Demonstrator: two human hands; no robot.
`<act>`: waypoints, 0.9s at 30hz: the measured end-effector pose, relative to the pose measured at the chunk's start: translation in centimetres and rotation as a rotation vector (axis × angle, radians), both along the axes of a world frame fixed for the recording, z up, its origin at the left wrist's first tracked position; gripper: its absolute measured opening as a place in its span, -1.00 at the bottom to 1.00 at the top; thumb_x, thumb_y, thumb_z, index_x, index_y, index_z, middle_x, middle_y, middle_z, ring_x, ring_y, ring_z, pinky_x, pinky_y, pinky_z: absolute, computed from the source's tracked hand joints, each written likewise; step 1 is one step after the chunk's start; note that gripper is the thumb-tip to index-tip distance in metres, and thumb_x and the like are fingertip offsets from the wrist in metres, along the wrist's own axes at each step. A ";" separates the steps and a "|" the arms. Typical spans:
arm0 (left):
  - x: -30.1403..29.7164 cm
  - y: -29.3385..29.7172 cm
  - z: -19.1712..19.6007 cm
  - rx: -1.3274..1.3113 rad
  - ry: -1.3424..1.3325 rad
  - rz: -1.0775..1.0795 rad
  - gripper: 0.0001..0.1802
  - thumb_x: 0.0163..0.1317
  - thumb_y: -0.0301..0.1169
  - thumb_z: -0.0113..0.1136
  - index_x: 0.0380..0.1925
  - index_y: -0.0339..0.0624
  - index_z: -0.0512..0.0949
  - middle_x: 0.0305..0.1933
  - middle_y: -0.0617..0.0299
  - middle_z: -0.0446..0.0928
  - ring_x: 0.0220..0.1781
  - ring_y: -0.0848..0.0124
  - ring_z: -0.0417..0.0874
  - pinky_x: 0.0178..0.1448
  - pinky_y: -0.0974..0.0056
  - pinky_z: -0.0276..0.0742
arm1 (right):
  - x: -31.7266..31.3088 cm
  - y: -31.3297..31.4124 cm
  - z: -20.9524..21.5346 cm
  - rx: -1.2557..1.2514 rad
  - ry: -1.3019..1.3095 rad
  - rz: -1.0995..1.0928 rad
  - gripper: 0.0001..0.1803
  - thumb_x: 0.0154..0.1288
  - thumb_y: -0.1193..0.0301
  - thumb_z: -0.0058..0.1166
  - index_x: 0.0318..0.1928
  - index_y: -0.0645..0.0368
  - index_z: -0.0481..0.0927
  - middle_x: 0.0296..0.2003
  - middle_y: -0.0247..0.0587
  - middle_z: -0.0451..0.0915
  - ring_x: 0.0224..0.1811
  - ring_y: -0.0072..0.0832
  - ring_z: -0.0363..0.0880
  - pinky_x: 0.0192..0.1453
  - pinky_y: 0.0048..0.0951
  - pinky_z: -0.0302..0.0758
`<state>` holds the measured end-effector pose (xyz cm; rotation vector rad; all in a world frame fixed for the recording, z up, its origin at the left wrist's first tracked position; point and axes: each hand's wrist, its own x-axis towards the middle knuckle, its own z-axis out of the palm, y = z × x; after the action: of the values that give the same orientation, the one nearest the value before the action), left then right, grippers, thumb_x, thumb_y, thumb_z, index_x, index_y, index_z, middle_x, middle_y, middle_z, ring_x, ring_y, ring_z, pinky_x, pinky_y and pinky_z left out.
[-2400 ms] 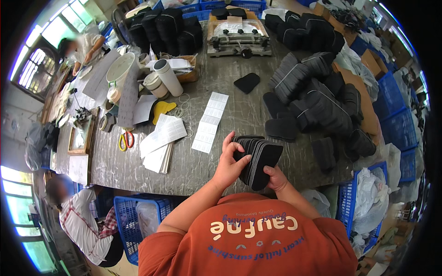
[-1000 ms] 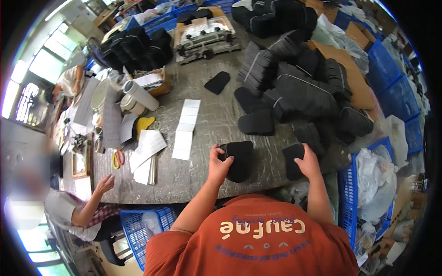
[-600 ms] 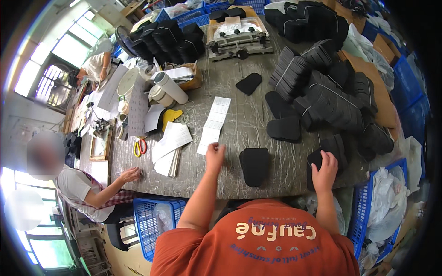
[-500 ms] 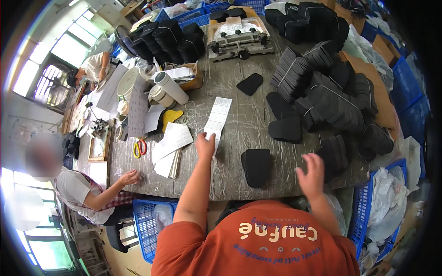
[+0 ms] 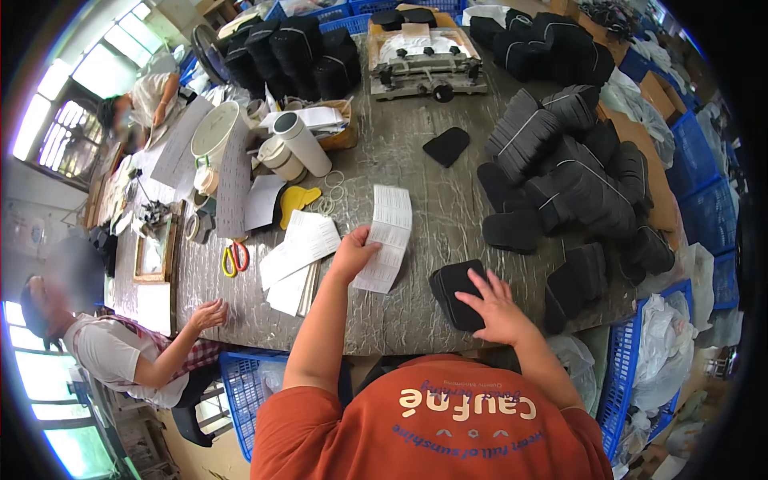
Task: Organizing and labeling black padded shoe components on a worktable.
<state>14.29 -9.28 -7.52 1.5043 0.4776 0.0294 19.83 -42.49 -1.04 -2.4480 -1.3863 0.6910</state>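
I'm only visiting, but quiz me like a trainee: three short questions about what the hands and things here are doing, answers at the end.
1. What does the person's left hand hold?
2. True or false: the right hand is gripping the scissors.
3. Compared with the left hand, the white bottle is: A) nearer the person's body; B) farther from the body; C) underneath the hand.

Key: 1. A printed paper strip. 2. False; it is at a stack of black pads. 3. B.

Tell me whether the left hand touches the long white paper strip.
Touching: the head view shows the left hand pinching the left edge of the white paper strip, thumb on top.
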 end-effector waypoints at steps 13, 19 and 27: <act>-5.9 -1.1 8.6 -0.020 -0.096 -0.250 -0.69 0.15 -0.50 0.22 -0.07 -0.29 0.54 -0.23 0.26 0.60 -0.22 0.55 0.57 -0.13 0.40 0.50 | -2.6 13.0 1.7 0.643 0.678 -0.430 -0.72 0.05 0.60 0.23 -0.17 0.28 0.52 -0.37 -0.25 0.63 -0.32 -0.62 0.58 -0.21 -0.57 0.50; -5.7 0.2 9.3 0.246 -0.037 -0.268 -0.76 0.04 -0.43 0.32 -0.28 -0.31 0.60 -0.35 0.25 0.60 -0.34 0.59 0.55 -0.25 0.42 0.47 | -3.9 13.9 1.2 0.691 0.954 -0.538 -0.78 0.10 0.64 0.18 -0.21 0.33 0.51 -0.32 -0.25 0.63 -0.28 -0.63 0.57 -0.18 -0.57 0.50; -4.3 -0.5 8.6 0.220 0.168 -0.414 -0.82 0.11 -0.38 0.29 -0.42 -0.30 0.59 -0.54 0.37 0.53 -0.53 0.65 0.43 -0.45 0.45 0.36 | -4.7 12.8 0.7 0.694 0.912 -0.665 -0.73 0.13 0.64 0.15 -0.14 0.35 0.44 -0.32 -0.20 0.63 -0.29 -0.61 0.59 -0.20 -0.56 0.50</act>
<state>9.97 -9.75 1.08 1.8070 0.2943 -0.3812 15.12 -29.68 -0.37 -1.5245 -0.3195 0.8003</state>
